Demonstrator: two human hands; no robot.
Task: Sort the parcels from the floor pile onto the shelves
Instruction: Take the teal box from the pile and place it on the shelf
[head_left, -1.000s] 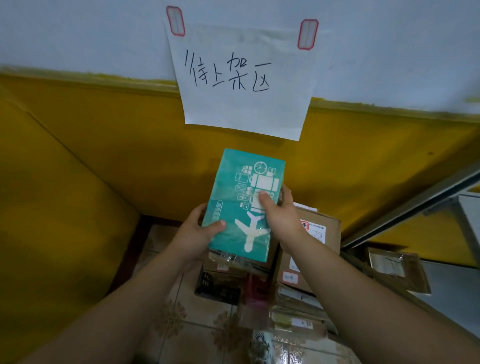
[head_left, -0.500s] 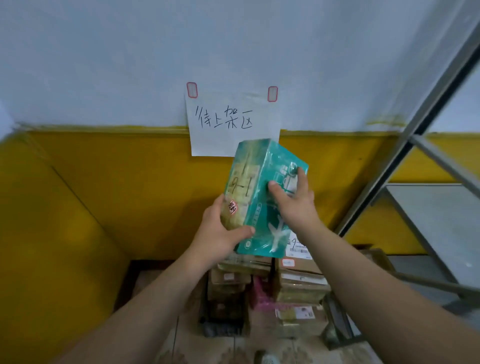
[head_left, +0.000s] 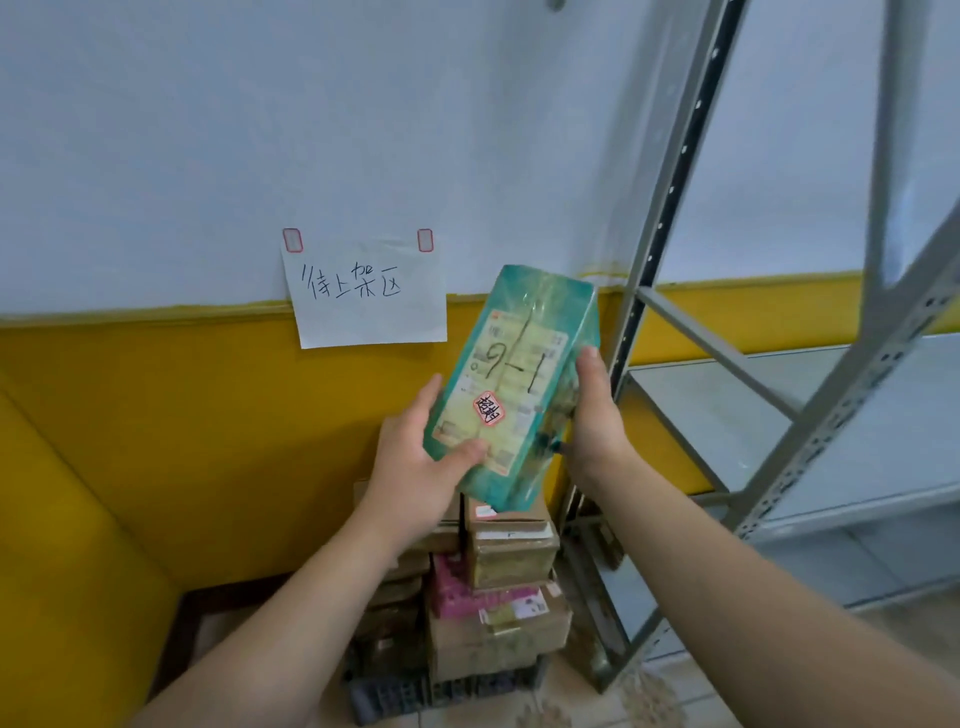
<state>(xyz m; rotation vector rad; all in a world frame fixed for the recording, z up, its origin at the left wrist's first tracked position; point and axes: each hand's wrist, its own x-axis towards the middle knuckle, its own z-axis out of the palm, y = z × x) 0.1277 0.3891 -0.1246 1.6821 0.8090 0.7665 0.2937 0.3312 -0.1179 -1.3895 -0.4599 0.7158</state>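
A teal parcel (head_left: 519, 374) wrapped in clear film is held up at chest height, tilted, its label side facing me with "9-1" written on it and a red round sticker. My left hand (head_left: 415, 467) grips its lower left corner, thumb across the front. My right hand (head_left: 592, 421) grips its right edge. Below them, the floor pile (head_left: 498, 587) of brown cardboard boxes and a pink parcel stands against the yellow wall. The grey metal shelving (head_left: 779, 415) rises on the right, its middle shelf bare.
A handwritten paper sign (head_left: 369, 291) is taped to the wall above the pile. A yellow wall closes off the left side. Shelf uprights and a diagonal brace (head_left: 717, 353) stand close to the parcel's right. A dark crate (head_left: 441, 691) sits under the pile.
The parcel has been turned over from its printed aeroplane face to its label side and raised. My view has lifted and swung right, bringing the shelving into sight.
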